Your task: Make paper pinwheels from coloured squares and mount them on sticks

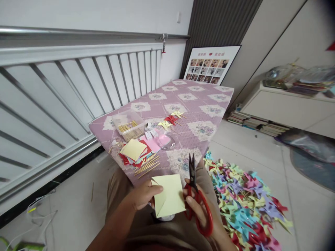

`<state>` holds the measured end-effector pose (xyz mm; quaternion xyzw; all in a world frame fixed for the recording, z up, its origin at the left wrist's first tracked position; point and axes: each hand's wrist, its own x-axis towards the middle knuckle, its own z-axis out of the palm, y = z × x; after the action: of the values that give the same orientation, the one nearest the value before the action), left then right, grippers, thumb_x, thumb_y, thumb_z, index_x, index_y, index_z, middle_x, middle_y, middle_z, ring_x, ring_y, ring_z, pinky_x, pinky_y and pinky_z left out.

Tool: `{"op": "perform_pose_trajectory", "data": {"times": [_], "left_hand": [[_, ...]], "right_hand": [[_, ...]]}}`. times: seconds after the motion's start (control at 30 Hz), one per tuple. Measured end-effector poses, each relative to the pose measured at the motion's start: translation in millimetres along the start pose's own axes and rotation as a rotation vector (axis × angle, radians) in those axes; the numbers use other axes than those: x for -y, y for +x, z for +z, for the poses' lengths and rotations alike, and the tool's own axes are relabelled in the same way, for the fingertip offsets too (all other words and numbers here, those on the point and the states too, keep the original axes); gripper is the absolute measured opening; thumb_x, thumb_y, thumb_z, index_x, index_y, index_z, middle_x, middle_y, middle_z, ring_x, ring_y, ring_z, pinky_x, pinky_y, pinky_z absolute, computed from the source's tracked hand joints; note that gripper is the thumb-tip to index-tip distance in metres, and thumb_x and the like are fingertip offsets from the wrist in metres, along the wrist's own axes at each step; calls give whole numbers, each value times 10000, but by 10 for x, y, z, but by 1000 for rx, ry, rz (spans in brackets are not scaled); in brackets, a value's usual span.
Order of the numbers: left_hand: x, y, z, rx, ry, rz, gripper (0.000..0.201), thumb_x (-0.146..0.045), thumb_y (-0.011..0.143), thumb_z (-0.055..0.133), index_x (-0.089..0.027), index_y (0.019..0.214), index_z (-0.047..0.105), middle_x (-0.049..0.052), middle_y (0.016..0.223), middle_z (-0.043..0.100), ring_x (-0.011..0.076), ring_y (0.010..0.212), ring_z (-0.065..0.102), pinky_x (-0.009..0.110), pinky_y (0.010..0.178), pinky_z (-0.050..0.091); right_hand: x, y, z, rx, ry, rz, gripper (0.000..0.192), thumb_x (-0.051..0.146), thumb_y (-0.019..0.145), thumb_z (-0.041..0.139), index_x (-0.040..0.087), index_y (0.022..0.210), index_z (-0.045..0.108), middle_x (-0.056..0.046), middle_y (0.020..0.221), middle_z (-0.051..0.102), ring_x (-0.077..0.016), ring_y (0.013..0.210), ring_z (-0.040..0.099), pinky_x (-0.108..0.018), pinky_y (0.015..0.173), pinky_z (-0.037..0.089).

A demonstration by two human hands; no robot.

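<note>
My left hand pinches the left edge of a pale yellow paper square, thumb on top. Cuts or creases run in from the paper's corners. Red-handled scissors are in my right hand, dark blades pointing up and away, nearly closed. The right fingers also reach the paper's right edge. Beyond the paper, a stack of coloured paper squares lies on the table, with several thin wooden sticks beside it.
The patterned tablecloth bears a clear plastic box of short sticks and paper pinwheels on sticks. To my right, a large heap of pinwheels covers the floor. A white radiator stands along the left wall. A photo board leans behind the table.
</note>
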<state>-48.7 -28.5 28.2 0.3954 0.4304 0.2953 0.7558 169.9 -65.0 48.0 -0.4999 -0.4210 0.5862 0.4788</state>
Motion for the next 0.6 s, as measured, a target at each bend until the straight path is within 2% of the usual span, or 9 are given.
{"op": "perform_pose_trajectory", "data": {"times": [0.07, 0.17, 0.3, 0.37, 0.43, 0.47, 0.53, 0.6], "left_hand": [[31, 11, 21, 39, 41, -10, 404, -525, 709, 693, -123, 749, 692, 22, 549, 623, 95, 391, 459, 217, 376, 322], [43, 5, 65, 49, -23, 3, 426, -543, 713, 705, -130, 821, 707, 40, 626, 662, 116, 474, 526, 230, 463, 382], [36, -38, 166, 197, -246, 110, 558, -621, 699, 694, -124, 952, 705, 112, 814, 706, 208, 735, 642, 291, 663, 457], [69, -50, 255, 244, -327, 153, 625, -623, 672, 721, -140, 1066, 677, 134, 921, 702, 234, 834, 645, 307, 707, 465], [139, -36, 378, 206, -386, 181, 635, -563, 647, 777, -173, 1131, 648, 129, 999, 689, 226, 879, 634, 309, 735, 473], [181, -18, 448, 153, -397, 200, 566, -501, 652, 801, -181, 1096, 660, 117, 989, 689, 214, 874, 630, 301, 730, 476], [245, 34, 589, -11, -379, 249, 445, -418, 685, 803, -177, 1037, 677, 110, 982, 698, 191, 837, 630, 283, 711, 478], [253, 93, 698, -163, -411, 246, 407, -428, 740, 752, -168, 1043, 675, 118, 987, 707, 179, 786, 634, 273, 670, 476]], "right_hand": [[148, -5, 106, 10, -44, 76, 568, 469, 719, 770, 224, 1195, 581, -78, 1011, 727, -255, 882, 684, -313, 712, 569], [247, -4, 228, 26, -38, 117, 545, 470, 720, 755, 213, 1171, 586, -72, 971, 741, -274, 827, 694, -354, 696, 578], [138, 67, 240, -63, -32, 54, 516, 478, 752, 708, 212, 1174, 572, -88, 1015, 733, -279, 815, 696, -369, 688, 579], [62, 129, 206, -110, -55, 15, 515, 496, 780, 666, 202, 1190, 564, -95, 953, 731, -270, 744, 691, -360, 626, 575], [14, 186, 180, -131, -89, -12, 502, 515, 806, 622, 194, 1189, 570, -89, 853, 723, -261, 675, 676, -347, 569, 564], [1, 209, 176, -135, -109, -22, 495, 521, 819, 603, 194, 1189, 572, -83, 813, 715, -258, 649, 668, -342, 546, 558], [-11, 236, 192, -159, -140, -62, 483, 522, 837, 577, 203, 1199, 563, -74, 782, 703, -252, 624, 654, -335, 519, 548], [-15, 235, 228, -169, -186, -128, 481, 516, 853, 557, 217, 1229, 536, -68, 796, 692, -249, 632, 646, -339, 532, 551]]}}
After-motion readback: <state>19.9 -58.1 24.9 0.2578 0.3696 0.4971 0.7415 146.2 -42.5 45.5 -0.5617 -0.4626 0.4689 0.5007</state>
